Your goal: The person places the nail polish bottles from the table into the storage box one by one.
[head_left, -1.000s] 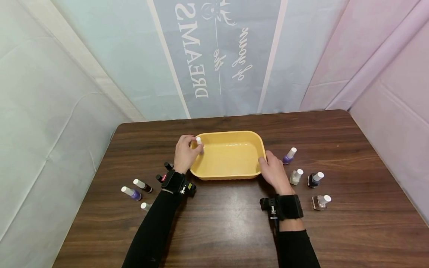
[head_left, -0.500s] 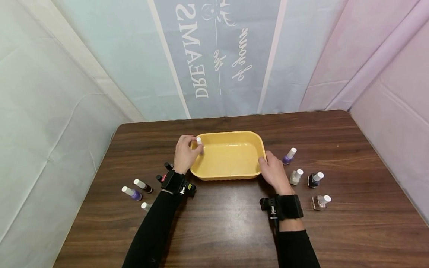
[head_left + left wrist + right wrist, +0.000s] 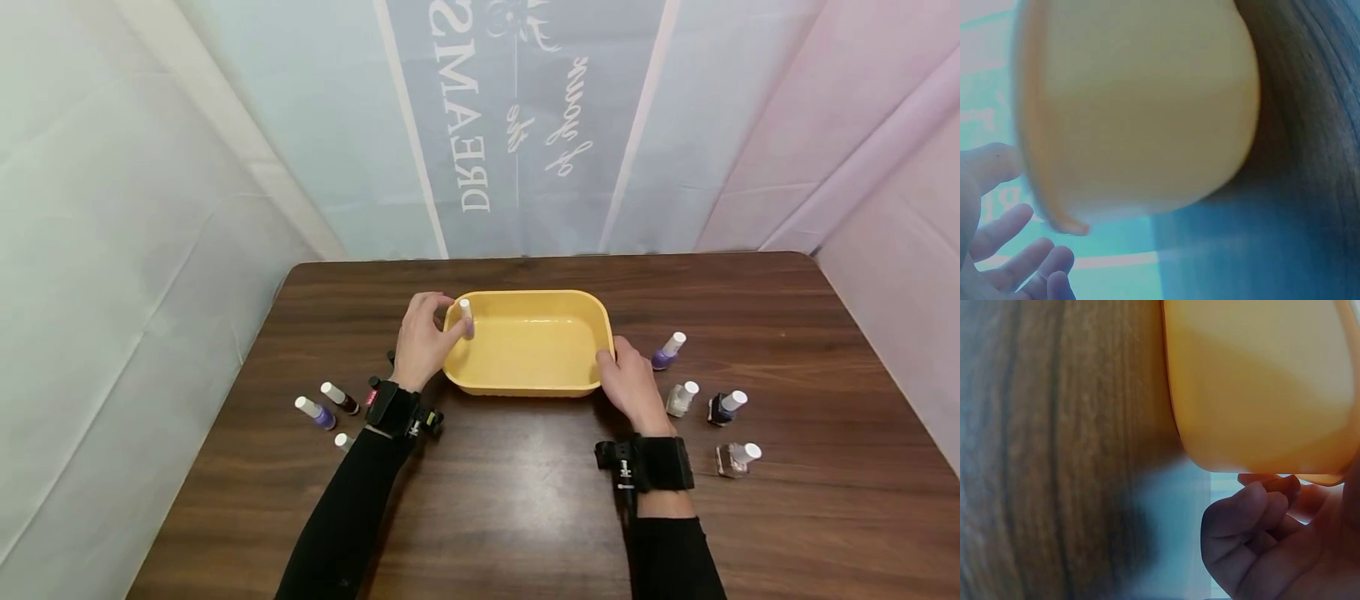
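Observation:
A yellow plastic basin [image 3: 536,343] sits at the middle of the table. Over its left end my left hand [image 3: 423,340] pinches a nail polish bottle [image 3: 467,318] with a white cap and pale purple body, held near upright just inside the rim. Whether the bottle touches the basin floor, I cannot tell. My right hand [image 3: 628,379] grips the basin's right end, thumb over the rim and fingers outside. In the right wrist view those fingers [image 3: 1235,515] curl beneath the basin edge. The left wrist view shows the basin wall [image 3: 1147,125] but hides the bottle.
On the right stand a purple bottle [image 3: 668,351], a whitish bottle [image 3: 681,400], a dark bottle [image 3: 726,408] and a clear one [image 3: 737,459]. To the left lie another purple bottle [image 3: 315,412] and a dark brown one [image 3: 340,398]; a white cap [image 3: 343,442] shows beside the left sleeve.
The head view has shifted, so everything appears slightly further right. Both hands keep their places at the basin ends, and the left still holds the bottle.

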`<state>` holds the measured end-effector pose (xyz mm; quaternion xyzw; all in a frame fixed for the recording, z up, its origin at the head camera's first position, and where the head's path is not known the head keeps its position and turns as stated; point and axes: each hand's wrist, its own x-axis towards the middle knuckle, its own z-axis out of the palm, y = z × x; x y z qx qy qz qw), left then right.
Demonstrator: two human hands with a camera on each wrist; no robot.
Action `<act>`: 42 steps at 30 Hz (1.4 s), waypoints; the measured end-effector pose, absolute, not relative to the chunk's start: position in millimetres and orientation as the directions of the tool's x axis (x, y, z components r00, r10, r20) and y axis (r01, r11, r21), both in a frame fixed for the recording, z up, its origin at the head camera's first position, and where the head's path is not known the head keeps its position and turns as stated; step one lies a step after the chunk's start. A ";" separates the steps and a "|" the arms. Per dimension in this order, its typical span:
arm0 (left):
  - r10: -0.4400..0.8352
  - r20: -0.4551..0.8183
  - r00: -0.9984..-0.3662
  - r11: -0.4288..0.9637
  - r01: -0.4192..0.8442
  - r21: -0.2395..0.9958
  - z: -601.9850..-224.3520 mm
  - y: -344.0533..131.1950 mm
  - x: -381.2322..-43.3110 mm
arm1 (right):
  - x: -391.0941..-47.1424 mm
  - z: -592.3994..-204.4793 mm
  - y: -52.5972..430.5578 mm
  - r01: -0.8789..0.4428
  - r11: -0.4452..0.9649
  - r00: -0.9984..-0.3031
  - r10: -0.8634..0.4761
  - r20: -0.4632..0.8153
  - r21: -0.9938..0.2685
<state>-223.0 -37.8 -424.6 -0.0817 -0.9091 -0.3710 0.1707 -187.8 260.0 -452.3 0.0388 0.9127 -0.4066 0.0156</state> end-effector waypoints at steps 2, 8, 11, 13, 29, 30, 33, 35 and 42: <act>0.030 0.398 -0.917 0.712 0.299 0.635 -421.0 -38.4 -218.9 | -187.9 -452.8 260.4 0.082 0.668 -0.997 0.055 -0.060 -0.740; 0.089 0.445 -0.891 0.713 0.369 0.596 -409.9 -39.5 -206.8 | -187.0 -452.3 260.7 0.074 0.674 -0.997 0.062 -0.044 -0.735; 0.093 0.443 -0.892 0.715 0.370 0.593 -404.8 -41.0 -200.1 | -186.5 -452.0 260.1 0.076 0.674 -0.997 0.064 -0.045 -0.735; 0.084 0.432 -0.898 0.719 0.355 0.597 -402.3 -43.0 -195.5 | -186.2 -452.0 259.5 0.077 0.675 -0.997 0.064 -0.046 -0.734; 0.033 0.433 -0.901 0.759 0.305 0.576 -397.0 -73.7 -148.0 | -184.7 -453.2 253.5 0.089 0.685 -0.996 0.076 -0.051 -0.723; 0.024 0.441 -0.897 0.760 0.303 0.575 -397.4 -76.6 -145.3 | -184.6 -452.8 253.1 0.089 0.687 -0.996 0.076 -0.051 -0.721; -0.008 0.464 -0.886 0.758 0.297 0.580 -399.3 -85.4 -137.5 | -184.2 -450.9 252.3 0.089 0.687 -0.996 0.071 -0.055 -0.721; -0.032 0.477 -0.878 0.754 0.293 0.588 -400.4 -91.5 -132.3 | -184.0 -449.6 251.6 0.089 0.686 -0.996 0.066 -0.061 -0.722; -0.106 0.528 -0.843 0.742 0.286 0.606 -401.7 -117.5 -112.8 | -184.2 -446.9 248.0 0.086 0.682 -0.996 0.052 -0.069 -0.726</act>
